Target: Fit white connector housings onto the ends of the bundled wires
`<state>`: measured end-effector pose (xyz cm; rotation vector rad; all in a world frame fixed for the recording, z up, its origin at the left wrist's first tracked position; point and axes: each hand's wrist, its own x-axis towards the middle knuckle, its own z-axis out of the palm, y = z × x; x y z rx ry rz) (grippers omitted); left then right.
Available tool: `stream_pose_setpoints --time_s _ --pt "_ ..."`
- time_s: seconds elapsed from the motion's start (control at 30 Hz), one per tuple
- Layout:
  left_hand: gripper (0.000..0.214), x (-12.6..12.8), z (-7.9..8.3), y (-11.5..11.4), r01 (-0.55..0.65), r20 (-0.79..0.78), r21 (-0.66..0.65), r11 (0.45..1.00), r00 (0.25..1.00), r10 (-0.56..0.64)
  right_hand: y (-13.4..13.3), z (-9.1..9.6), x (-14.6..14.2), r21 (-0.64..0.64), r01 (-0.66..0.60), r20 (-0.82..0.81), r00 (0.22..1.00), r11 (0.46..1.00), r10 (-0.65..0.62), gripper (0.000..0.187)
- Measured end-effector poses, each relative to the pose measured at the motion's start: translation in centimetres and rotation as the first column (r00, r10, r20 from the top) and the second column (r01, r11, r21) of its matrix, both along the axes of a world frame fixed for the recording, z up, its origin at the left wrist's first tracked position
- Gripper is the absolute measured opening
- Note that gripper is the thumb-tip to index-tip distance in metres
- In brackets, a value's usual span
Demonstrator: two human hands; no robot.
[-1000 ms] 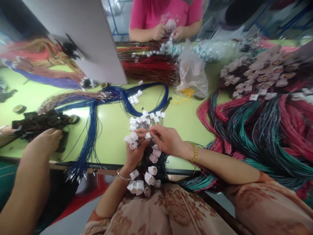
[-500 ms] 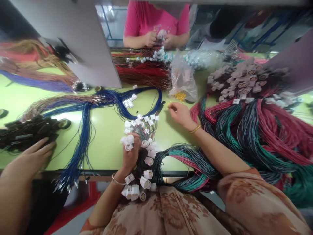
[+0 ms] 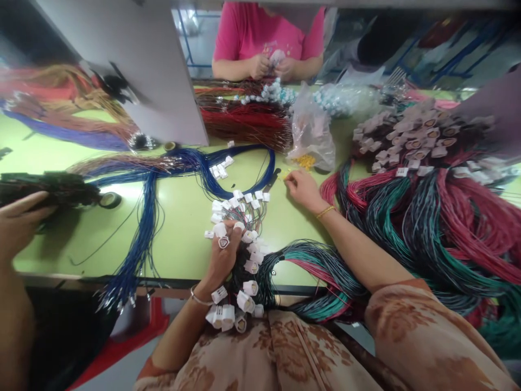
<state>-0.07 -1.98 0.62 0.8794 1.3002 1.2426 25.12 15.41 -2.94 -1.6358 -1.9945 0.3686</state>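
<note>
My left hand (image 3: 224,254) is closed around a white connector (image 3: 223,241) whose open round end faces up. More white connectors (image 3: 246,300) on dark wires hang around that wrist and beside the fingers. A wire bundle (image 3: 321,260) in black, green and pink runs from them to the right along the table edge. My right hand (image 3: 304,191) rests on the table with its fingertips pinched together by a few small yellow pieces (image 3: 286,175). Whatever is between those fingertips is too small to make out. Just beyond lies a pile of yellow pieces (image 3: 305,161) at the mouth of a clear plastic bag (image 3: 311,127).
Blue wires (image 3: 142,217) and a tape roll (image 3: 110,200) lie to the left. A neighbour's hand (image 3: 24,217) holds a dark bundle (image 3: 49,190) there. Pink and green wires (image 3: 407,217) heap up on the right. Across the table, a person in pink (image 3: 268,38) handles a small piece.
The neighbour's hand has lifted the dark bundle and shifted left. My right fingertips have drawn together near the yellow pieces. In my left hand the connector has turned slightly, and the view has shifted a little.
</note>
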Motion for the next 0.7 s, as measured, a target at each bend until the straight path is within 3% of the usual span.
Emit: stream_pose_setpoints --time_s 0.13,0.23,0.33,0.43,0.5,0.7 --pt "0.045 -0.2 -0.2 0.0 -0.005 0.018 0.025 1.000 1.000 0.005 -0.8 0.7 -0.5 -0.065 -0.011 -0.383 0.924 0.998 -0.015 0.006" --pt "0.046 -0.5 -0.6 0.0 0.027 0.031 0.038 0.999 0.999 -0.028 -1.9 1.8 -2.0 -0.203 -0.108 -0.658 0.751 0.973 -0.054 0.017" --pt "0.046 -0.8 -1.0 -0.1 0.038 0.015 0.048 0.998 0.999 -0.039 -3.8 3.4 -3.9 -0.337 -0.333 -0.850 0.509 0.881 -0.133 0.029" --pt "0.044 -0.9 -1.0 -0.2 0.068 0.037 0.032 0.997 0.997 -0.069 -5.9 4.9 -5.5 -0.378 -0.540 -0.903 0.393 0.752 -0.172 0.032" --pt "0.043 -0.9 -0.8 -0.3 0.093 0.061 0.018 0.995 0.994 -0.094 -7.1 5.6 -6.3 -0.360 -0.607 -0.915 0.378 0.708 -0.142 0.030" --pt "0.038 -0.7 -0.7 -0.3 0.074 0.168 0.010 0.997 0.983 -0.075 -9.9 6.8 -7.6 -0.274 -0.652 -0.861 0.494 0.707 0.122 0.022"
